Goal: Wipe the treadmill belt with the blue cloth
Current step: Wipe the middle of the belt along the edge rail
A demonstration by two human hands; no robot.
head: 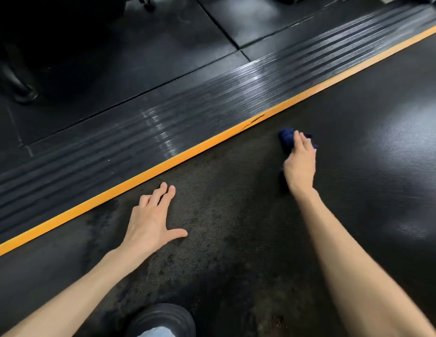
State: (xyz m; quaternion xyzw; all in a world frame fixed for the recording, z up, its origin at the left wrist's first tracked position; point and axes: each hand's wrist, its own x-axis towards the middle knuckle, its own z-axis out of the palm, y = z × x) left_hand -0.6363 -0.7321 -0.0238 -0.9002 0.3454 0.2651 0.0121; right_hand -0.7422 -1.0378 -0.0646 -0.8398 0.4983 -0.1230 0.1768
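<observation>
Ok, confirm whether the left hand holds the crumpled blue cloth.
No, the right hand presses the crumpled blue cloth onto the black textured treadmill belt; the left hand lies flat, empty.

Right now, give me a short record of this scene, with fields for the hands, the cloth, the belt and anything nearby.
treadmill belt: black, textured, duller mottled patch around the hands
left hand: flat on the belt, fingers spread, holding nothing
right hand: laid over the blue cloth, pressing it onto the belt
blue cloth: bunched under the right hand, close to the orange stripe
orange stripe: along the belt's far edge
side rail: ribbed, beyond the stripe
shoe: black, at the frame's bottom edge
</observation>
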